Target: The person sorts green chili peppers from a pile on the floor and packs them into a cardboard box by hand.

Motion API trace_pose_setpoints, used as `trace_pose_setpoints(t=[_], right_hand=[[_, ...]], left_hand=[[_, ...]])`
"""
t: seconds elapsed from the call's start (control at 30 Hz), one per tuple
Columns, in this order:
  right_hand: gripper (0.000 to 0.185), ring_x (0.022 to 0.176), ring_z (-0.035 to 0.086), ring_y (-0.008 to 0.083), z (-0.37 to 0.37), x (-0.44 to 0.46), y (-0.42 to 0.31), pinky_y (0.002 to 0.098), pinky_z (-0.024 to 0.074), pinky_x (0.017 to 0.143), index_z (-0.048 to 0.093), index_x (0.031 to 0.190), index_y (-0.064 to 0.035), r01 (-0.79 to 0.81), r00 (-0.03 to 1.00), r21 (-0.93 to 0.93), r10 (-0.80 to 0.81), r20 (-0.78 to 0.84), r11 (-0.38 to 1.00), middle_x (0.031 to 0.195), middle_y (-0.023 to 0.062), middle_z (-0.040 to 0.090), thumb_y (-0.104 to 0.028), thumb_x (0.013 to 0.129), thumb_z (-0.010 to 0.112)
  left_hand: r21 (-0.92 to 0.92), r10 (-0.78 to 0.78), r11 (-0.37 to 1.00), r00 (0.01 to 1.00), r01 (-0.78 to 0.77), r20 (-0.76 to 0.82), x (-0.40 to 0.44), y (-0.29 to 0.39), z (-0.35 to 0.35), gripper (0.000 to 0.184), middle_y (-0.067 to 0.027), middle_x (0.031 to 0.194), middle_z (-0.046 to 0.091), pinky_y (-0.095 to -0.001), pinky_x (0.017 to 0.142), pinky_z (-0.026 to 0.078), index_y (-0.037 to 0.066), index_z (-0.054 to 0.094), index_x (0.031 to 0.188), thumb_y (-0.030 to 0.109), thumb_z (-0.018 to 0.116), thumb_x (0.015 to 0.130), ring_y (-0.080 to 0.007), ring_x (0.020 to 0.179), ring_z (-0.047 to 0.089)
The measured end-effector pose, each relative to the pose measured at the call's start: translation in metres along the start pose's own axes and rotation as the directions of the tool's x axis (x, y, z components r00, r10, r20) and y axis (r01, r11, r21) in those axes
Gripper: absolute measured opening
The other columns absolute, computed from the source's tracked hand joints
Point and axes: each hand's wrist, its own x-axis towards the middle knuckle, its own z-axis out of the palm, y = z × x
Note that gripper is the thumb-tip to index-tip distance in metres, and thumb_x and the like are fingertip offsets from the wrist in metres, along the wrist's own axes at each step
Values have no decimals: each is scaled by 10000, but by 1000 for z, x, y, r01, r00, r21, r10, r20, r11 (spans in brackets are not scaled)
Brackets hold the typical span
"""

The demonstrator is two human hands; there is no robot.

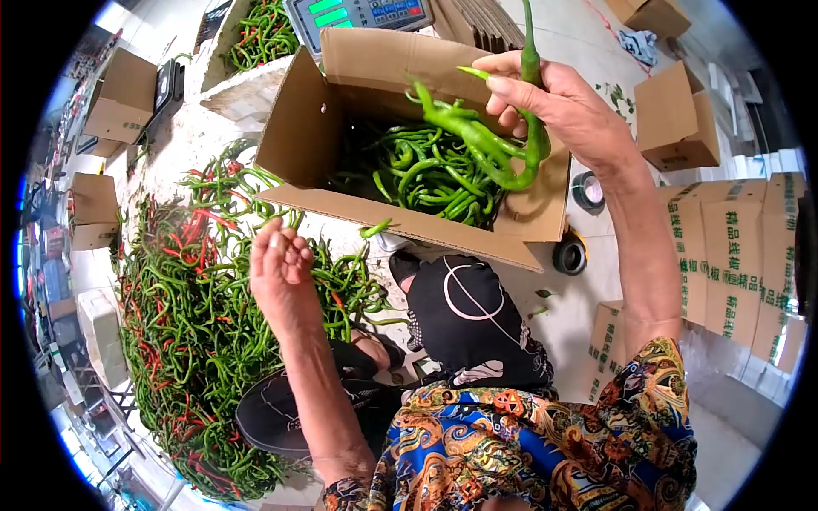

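Over the open cardboard box (409,217), my right hand (554,98) is closed around several long green chili peppers (530,47). One tip juts out past the fingers, and a curved stem end rises above the hand. Just below, a thick green pepper (469,132) is blurred and hangs above the box. Inside the box lies a heap of green chili peppers (443,170). My left hand (281,264) hovers above the large pile of green and red chili peppers (204,341), its fingers loosely bent and partly apart, with nothing visible in them.
A digital scale (362,15) stands behind the box, beside a white foam box (243,94) of mixed peppers. Tape rolls (569,254) lie right of the box. Printed cartons (724,255) stand at right. My knee (464,307) is close below the box.
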Motion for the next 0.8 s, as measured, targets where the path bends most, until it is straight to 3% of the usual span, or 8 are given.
trace_pose_setpoints(t=[0.2,0.3,0.33,0.43,0.57,0.63,0.73,0.8], right_hand=[[389,730,546,89,-1,4,2,222,454,638,563,1189,-39,-103,995,-94,103,-5,990,868,52,600,-286,897,631],[430,744,564,116,9,12,23,254,469,675,541,1212,-29,177,974,-430,-219,-51,885,870,74,607,-299,888,628],[457,801,587,156,10,14,24,293,471,738,531,1213,-11,128,989,-373,-146,-19,919,875,96,615,-320,888,621],[402,744,503,54,12,13,11,207,442,646,517,1235,-44,-84,996,-317,90,5,945,881,2,570,-305,936,580],[539,897,599,228,15,18,24,359,465,828,525,1217,-10,11,1000,-358,-3,23,934,936,137,626,-429,887,597],[593,1017,596,281,21,20,23,358,456,901,503,1269,-5,20,997,-353,6,71,935,1115,184,618,-432,875,618],[510,1029,567,163,20,30,39,310,455,907,474,1319,-38,47,979,-188,-8,202,981,1114,104,587,-319,916,608],[468,990,573,136,14,32,45,281,461,869,507,1290,-44,-6,984,-151,33,175,989,1078,72,597,-313,918,603]], left_hand=[[287,-174,946,983,153,51,-38,-33,11,418,-100,1157,587,-316,856,487,22,531,1235,82,655,840,-179,1005,598],[414,-68,910,972,-32,224,-44,-46,20,438,-61,1102,567,-242,777,482,12,535,1197,37,702,793,-134,937,575],[450,1,884,962,-129,274,-40,-54,20,376,-40,1037,558,-228,729,464,17,562,1145,15,698,795,-107,871,548],[527,294,710,877,-467,380,-27,-63,26,187,-15,865,527,-212,603,405,16,616,974,-25,682,804,-78,689,466],[535,331,682,862,-499,383,-30,-67,29,178,-14,829,537,-202,614,415,10,601,960,-53,659,804,-77,679,488],[506,313,732,885,-457,345,-33,-68,26,170,-15,843,550,-197,618,426,14,594,959,-58,642,813,-72,688,508],[320,305,880,934,-351,186,-43,-48,41,152,-50,909,593,-209,620,478,29,585,980,-38,622,847,-86,710,571],[317,428,835,893,-451,142,-44,-18,46,140,-104,975,605,-245,587,537,17,565,994,54,633,877,-126,699,593]])
